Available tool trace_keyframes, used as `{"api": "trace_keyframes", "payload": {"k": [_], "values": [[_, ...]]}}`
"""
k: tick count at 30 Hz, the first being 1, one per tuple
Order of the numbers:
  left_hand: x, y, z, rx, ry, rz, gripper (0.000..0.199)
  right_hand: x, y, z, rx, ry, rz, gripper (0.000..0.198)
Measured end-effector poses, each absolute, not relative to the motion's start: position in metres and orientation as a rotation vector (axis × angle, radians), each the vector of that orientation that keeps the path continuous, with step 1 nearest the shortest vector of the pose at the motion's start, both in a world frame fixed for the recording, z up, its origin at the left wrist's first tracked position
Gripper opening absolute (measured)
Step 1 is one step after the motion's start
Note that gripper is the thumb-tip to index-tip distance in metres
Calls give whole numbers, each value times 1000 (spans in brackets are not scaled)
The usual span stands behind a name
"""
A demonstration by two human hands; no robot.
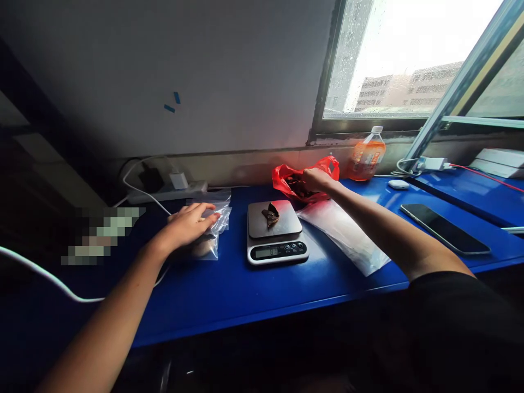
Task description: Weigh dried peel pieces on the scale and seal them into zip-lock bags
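Note:
My left hand [190, 221] lies on clear plastic zip bags [223, 215], its fingers stretched out. Something pale shows inside the lower part of the bags. With curled fingers, my right hand [316, 179] reaches into a red plastic bag [281, 177] of dark brown dried pieces [297, 185]. Its fingertips are hidden there, so what they grip does not show. Between the hands stands a kitchen scale [256, 222], with a few curled dark brown pieces [271, 216] on its metal plate. The scale's display is lit, but its digits are too small to read.
Flat clear bags [347, 234] lie under my right forearm. A bottle of orange drink [367, 154] stands behind on the right, near a white earphone case [398, 184] and a phone [445, 228]. At the back left, a charger [178, 180] sits in a power strip [196, 188], with a white cable trailing.

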State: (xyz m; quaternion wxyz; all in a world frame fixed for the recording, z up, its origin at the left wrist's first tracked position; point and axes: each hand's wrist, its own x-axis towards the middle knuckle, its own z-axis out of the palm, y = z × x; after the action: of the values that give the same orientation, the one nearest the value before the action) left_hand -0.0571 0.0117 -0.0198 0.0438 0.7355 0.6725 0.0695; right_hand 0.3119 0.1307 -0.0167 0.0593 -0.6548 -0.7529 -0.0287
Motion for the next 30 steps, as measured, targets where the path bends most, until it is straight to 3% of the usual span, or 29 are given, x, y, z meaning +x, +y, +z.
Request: {"api": "trace_keyframes", "payload": {"k": [5, 11, 15, 20, 24, 30], "values": [[-56, 9, -20, 2260, 2044, 220, 60, 312, 108, 0, -1925, -2110, -112, 35], [-56, 10, -21, 2291, 2027, 235, 61, 312, 58, 23, -1236, -2249, 540, 24], [-56, 12, -22, 2315, 2013, 249, 60, 300, 41, 13, -1058, -2386, 676, 19], [-58, 12, -23, 2319, 2015, 258, 57, 279, 44, -2, -1196, -2476, 493, 20], [-59, 10, -22, 2317, 2021, 246, 57, 286, 39, 12, -1220, -2536, 114, 23], [-54, 6, -21, 2332, 2023, 190, 59, 361, 33, 12, -1268, -1973, -94, 33]]}}
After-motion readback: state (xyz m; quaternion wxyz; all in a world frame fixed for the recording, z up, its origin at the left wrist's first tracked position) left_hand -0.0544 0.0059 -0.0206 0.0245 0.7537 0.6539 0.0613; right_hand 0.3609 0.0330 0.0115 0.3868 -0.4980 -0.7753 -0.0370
